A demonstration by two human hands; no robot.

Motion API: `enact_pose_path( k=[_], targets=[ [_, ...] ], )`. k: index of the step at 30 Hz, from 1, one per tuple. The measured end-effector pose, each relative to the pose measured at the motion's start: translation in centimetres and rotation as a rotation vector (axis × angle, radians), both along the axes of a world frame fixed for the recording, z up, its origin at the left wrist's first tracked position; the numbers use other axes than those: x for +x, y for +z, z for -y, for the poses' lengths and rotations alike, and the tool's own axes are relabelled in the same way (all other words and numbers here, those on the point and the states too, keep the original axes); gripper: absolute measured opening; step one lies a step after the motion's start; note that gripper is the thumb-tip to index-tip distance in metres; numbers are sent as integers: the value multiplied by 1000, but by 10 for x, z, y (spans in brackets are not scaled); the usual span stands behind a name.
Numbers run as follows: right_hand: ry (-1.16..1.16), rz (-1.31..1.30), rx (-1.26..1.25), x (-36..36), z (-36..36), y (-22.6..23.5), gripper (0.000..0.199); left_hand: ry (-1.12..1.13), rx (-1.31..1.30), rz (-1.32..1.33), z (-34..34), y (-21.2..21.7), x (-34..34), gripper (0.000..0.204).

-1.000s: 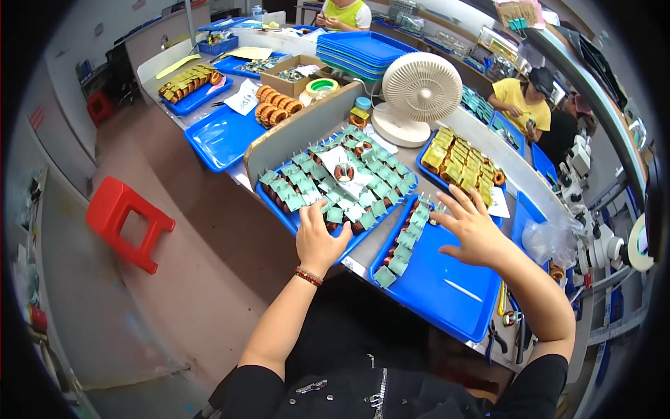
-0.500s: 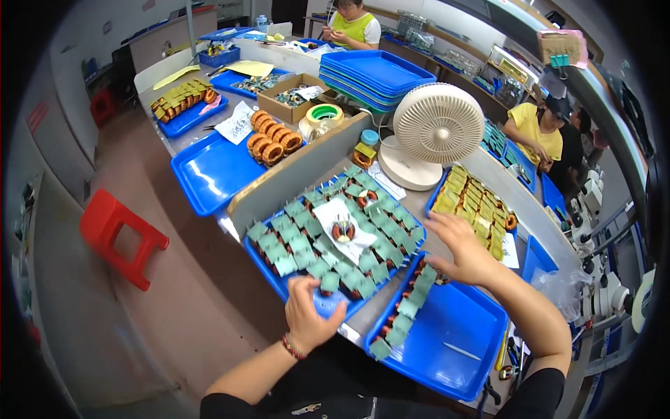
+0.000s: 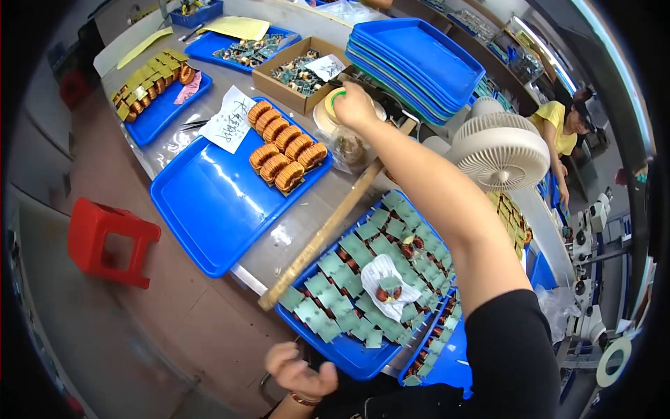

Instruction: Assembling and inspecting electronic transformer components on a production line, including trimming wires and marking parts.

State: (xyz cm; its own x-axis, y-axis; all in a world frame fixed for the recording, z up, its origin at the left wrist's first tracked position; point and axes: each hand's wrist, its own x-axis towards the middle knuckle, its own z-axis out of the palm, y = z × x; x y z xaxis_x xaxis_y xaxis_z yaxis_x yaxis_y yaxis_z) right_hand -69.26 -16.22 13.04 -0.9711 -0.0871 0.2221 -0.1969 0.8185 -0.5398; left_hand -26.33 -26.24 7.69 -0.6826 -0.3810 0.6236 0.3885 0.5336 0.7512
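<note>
While the tape roll (image 3: 324,114) is overlapped at its green ring by the fingers of the right hand (image 3: 354,108), how firmly it is gripped, if at all, cannot be told, as the fingertips are hidden; it is seen beyond the wooden-edged partition (image 3: 321,236), just beside the cardboard box (image 3: 280,91) and near the copper-wound coils (image 3: 283,143). Nothing is seen to be held by the left hand (image 3: 300,373), blurred and loosely curled near the blue tray (image 3: 349,356), in which green-topped coils (image 3: 321,290) are packed.
</note>
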Motion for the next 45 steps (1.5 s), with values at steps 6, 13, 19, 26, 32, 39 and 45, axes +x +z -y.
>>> enact_pose_path(
  k=[6, 13, 19, 26, 32, 39, 45],
  targets=[
    [-229, 84, 182, -82, 26, -32, 42, 54, -213, 314, 52, 24, -71, 52],
    [-88, 174, 436, -169, -7, -63, 31, 32, -204, 255, 55, 2, -92, 38],
    [-395, 279, -10, -183, 2, -62, 31, -33, -237, 306, 59, 1, -81, 43],
    [-761, 142, -268, -290, -123, -78, 42, -121, -232, 292, 53, 0, -82, 27],
    [-584, 12, -18, -227, -49, -124, 40, -67, -274, 372, 58, 4, -76, 24],
    [-505, 281, -585, -251, -73, -125, 18, -19, -267, 394, 61, 5, -73, 28],
    [-493, 146, -389, -254, -87, -105, 31, -68, -227, 368, 57, 0, -74, 32]
  ],
)
